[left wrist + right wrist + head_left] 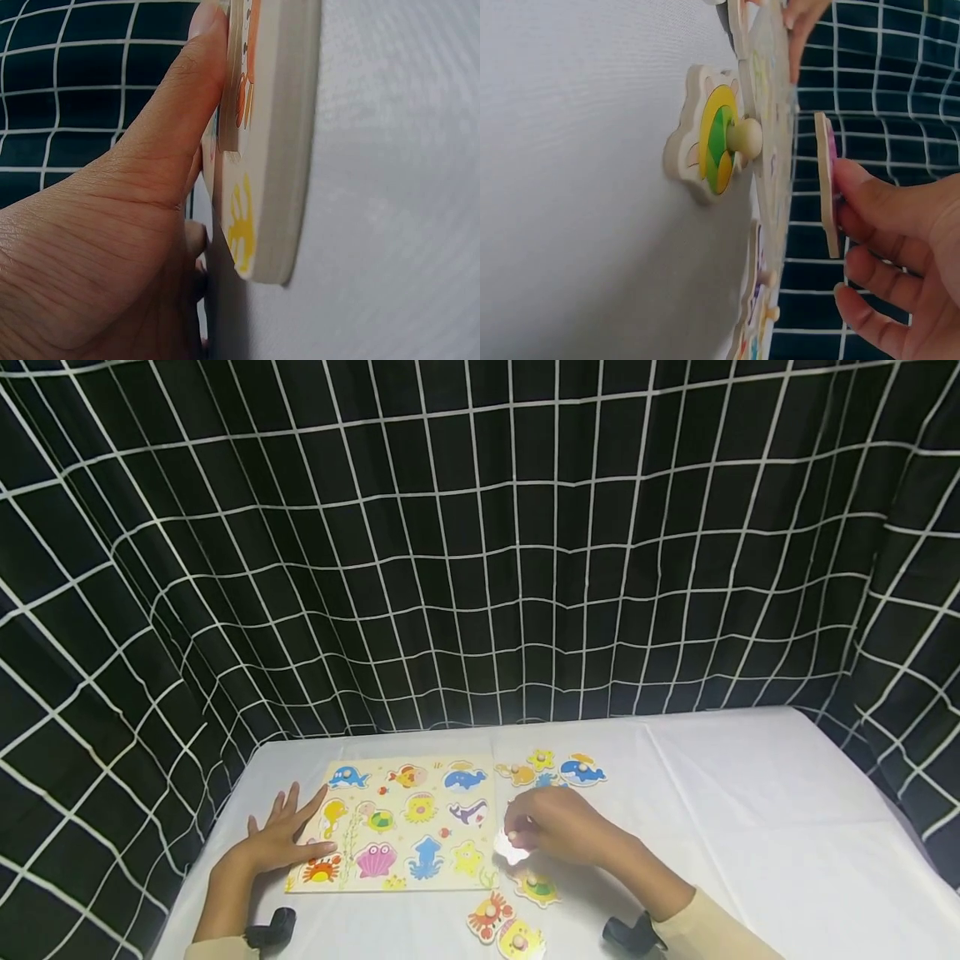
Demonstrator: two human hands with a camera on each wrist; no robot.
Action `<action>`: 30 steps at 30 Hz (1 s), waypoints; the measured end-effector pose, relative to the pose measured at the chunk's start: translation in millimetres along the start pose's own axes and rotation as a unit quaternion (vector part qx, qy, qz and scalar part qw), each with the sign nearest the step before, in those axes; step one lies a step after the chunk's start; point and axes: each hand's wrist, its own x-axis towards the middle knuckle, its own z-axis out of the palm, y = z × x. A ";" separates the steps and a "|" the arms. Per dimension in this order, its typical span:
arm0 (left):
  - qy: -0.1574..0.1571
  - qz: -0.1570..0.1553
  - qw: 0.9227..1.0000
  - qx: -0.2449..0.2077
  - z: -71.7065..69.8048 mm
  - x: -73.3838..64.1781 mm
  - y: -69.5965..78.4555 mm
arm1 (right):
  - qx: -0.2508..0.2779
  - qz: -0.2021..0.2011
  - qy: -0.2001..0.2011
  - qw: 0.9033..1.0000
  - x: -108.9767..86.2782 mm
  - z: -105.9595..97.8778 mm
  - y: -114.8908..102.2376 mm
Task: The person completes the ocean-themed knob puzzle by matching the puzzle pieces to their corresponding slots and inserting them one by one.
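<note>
A wooden peg-puzzle board (300, 883) with sea-animal pictures lies on the white table. My left hand (273, 845) rests spread at its left edge, thumb lying over the printed crab; in the left wrist view the thumb (176, 97) runs along the board's face. Between thumb and fingers, my right hand (558, 827) pinches a thin puzzle piece (826, 187) with pink-purple on its face, raised off the table just right of the board. Its picture is mostly hidden. Below that hand lies a turtle piece (537, 888) with a round knob (745, 139).
A crab piece (490, 917) and a yellow piece (521, 940) lie near the board's lower right corner. Behind the right hand are a blue whale piece (581, 770), a yellow star piece (541, 760) and an orange piece (516, 774). A black gridded curtain (525, 568) surrounds the table.
</note>
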 end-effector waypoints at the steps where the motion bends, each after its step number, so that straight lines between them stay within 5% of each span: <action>1: -0.001 -0.002 1.000 -0.001 -0.4 -0.4 -0.3 | 0.000 -0.001 0.001 1.000 2.0 0.3 -1.5; 11: -0.003 -0.008 1.000 0.001 -0.7 2.7 -2.8 | 0.005 -0.041 0.015 0.999 20.1 6.2 -16.4; 30: -0.003 -0.009 1.000 -0.006 -1.0 0.5 0.8 | -0.012 -0.044 -0.002 0.999 56.4 28.6 -51.9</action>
